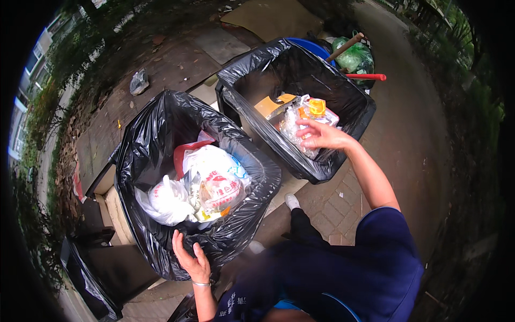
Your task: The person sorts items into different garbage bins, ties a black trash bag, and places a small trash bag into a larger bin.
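Note:
My left hand [191, 260], a bracelet on its wrist, is raised with spread fingers beside the near rim of the left bin [145, 131], lined with a black bag. Knotted white plastic bags [170, 201] and a larger filled bag with red print [217, 180] lie in that bin. Over the right bin [238, 70], also black-lined, my right hand [324, 135] reaches with fingers apart. Just beyond its fingertips is crumpled clear plastic packaging [291, 126] with an orange piece [317, 107]. A torn brown cardboard piece [273, 105] lies alongside. Whether the right fingers touch the plastic is unclear.
Behind the right bin stand a blue container [311, 48], a green bag [354, 55], a wooden handle [345, 46] and a red handle [367, 77]. A small grey plastic bag [139, 82] lies on the boards at the left. Another dark bin [91, 284] is at lower left.

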### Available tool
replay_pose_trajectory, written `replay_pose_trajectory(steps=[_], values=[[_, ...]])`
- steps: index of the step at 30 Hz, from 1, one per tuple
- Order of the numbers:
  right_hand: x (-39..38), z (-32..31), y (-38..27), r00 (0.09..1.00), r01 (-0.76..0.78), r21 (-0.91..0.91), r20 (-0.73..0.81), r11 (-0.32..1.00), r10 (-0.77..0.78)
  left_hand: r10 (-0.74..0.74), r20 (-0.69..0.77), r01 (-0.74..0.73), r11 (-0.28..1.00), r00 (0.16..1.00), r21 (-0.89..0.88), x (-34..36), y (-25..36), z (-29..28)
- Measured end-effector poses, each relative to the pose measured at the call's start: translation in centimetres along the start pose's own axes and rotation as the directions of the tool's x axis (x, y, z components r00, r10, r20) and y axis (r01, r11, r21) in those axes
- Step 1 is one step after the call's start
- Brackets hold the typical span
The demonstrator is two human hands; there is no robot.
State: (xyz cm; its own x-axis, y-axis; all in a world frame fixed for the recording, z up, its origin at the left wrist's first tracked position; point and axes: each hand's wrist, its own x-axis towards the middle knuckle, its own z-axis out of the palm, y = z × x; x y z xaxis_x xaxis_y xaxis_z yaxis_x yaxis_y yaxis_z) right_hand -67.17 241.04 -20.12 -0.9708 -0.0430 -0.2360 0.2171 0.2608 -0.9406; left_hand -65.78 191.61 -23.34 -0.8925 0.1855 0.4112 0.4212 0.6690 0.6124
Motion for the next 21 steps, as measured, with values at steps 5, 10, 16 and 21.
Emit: replay_pose_trajectory(steps=[5, 10, 16, 21], values=[[11.3, -10.0, 5.5, 0.898, -0.435, -0.814, -0.361, 0.386, 0.251, -0.37, -0.151, 0.368, 0.929, 0.917, -0.042, -0.5, -1.9, 6.3], [21.9, -10.3, 10.2, 0.976, 0.207, -0.881, 0.158, 0.424, -0.148, -0.425, -0.286, 0.489, 0.846, 0.859, 0.21, 0.3, -1.8, 7.9], [25.2, -4.5, 16.1, 0.908, 0.274, -0.822, 0.392, 0.5, 0.147, -0.414, -0.287, 0.492, 0.815, 0.864, 0.305, 0.9, -1.0, 8.5], [27.1, -3.3, 18.4, 0.846, 0.292, -0.844, 0.448, 0.451, 0.29, -0.435, -0.302, 0.52, 0.792, 0.848, 0.319, 0.9, -0.4, 8.9]])
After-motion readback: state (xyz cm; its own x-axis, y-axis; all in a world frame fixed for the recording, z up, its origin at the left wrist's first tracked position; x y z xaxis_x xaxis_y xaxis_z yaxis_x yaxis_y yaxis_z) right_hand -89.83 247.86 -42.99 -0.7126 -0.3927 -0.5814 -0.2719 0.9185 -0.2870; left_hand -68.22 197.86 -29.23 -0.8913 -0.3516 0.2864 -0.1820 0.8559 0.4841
